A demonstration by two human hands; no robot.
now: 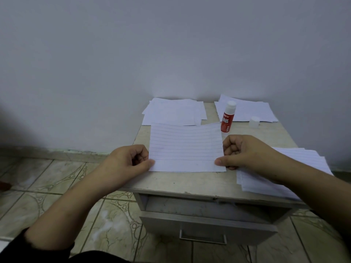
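A person in a dark sleeve (pixel 47 249) sits over a small grey cabinet (pixel 190 182) whose drawer (pixel 207 227), nearest the camera, stands a little way open above a patterned tile floor (pixel 57 186). On the cabinet top, both hands hold a lined sheet (pixel 186 147) by its near corners. The left hand (pixel 129 158) has its fingers curled in and its thumb pressed flat on the sheet's lower left edge. The right hand (pixel 239 150) mirrors it, with the thumb lying on the lower right corner and the fingers bunched at the right edge. The fingers under the paper are hidden, so the grip looks like a pinch on each side. The sheet lies in the middle of the top, its far edge slightly wavy. A loose stack of lined paper (pixel 266 186) sits under the right forearm at the near right. Just beyond the right hand, a red glue stick (pixel 227 118) stands upright and uncapped, with its translucent cap (pixel 254 122) near it to the right. Two more piles of paper, the left pile (pixel 174 111) and the right pile (pixel 250 111), lie against the pale wall (pixel 171 44).
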